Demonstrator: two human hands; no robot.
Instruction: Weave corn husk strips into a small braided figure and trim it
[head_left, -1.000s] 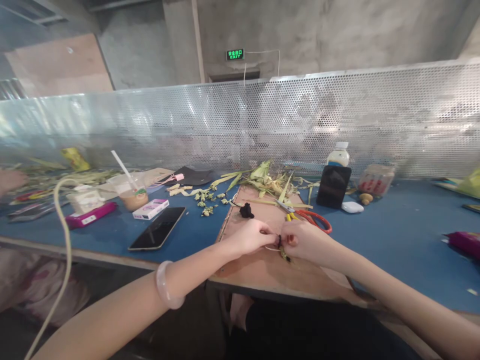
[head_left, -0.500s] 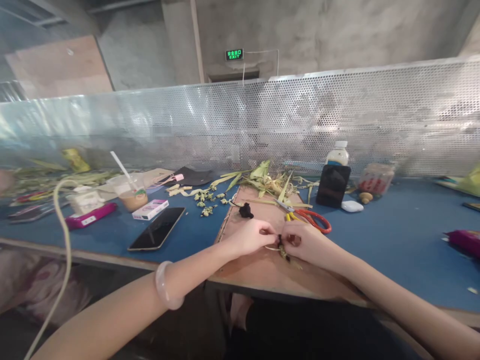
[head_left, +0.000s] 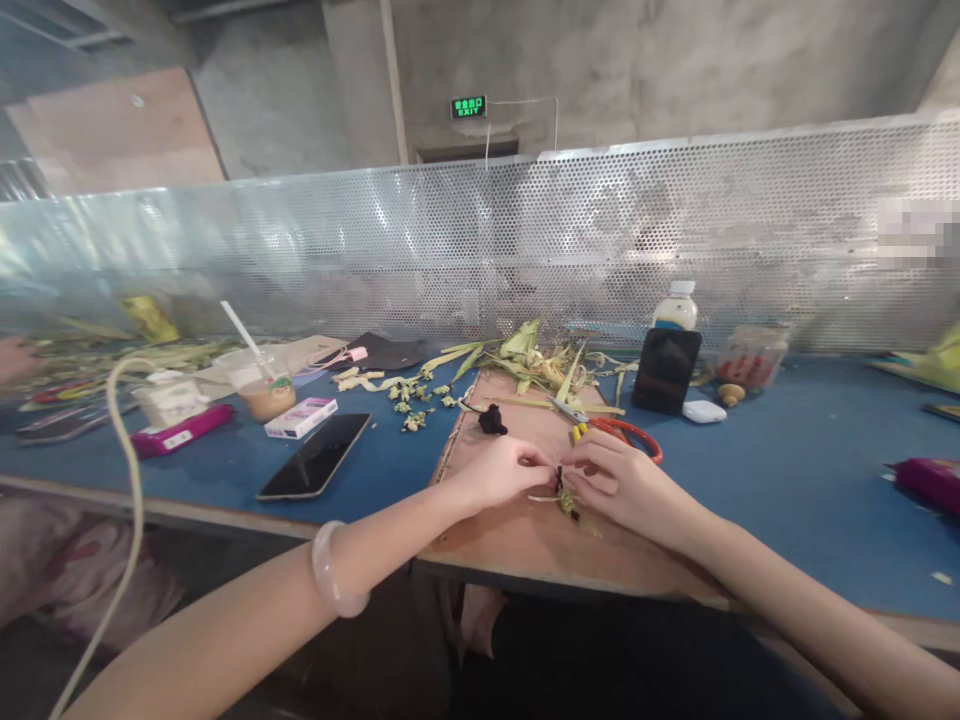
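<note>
Over a brown wooden board (head_left: 525, 545) my left hand (head_left: 499, 472) and my right hand (head_left: 619, 480) meet fingertip to fingertip. Between them is a small woven green-and-yellow leaf piece (head_left: 566, 500) with a dark end and a thin pale strand. My left hand pinches it at its top; a pale bangle (head_left: 330, 570) rings that wrist. The right hand's fingers pinch the same piece from the right side. Just behind the right hand lie red-handled scissors (head_left: 626, 432). A small black object (head_left: 491, 420) sits on the board behind my left hand.
On the blue table (head_left: 787, 480) lie a black phone (head_left: 315, 457), a pink-white box (head_left: 301, 417), a drink cup with straw (head_left: 259, 385), leaf scraps (head_left: 536, 365), a propped phone (head_left: 666, 371), a bottle (head_left: 677, 306) and a white earbud case (head_left: 703, 412). A perforated metal screen (head_left: 480, 250) stands behind.
My right hand has loosened from a tight fist into an extended-finger pinch and shifted slightly right. The left hand stays put on the woven piece.
</note>
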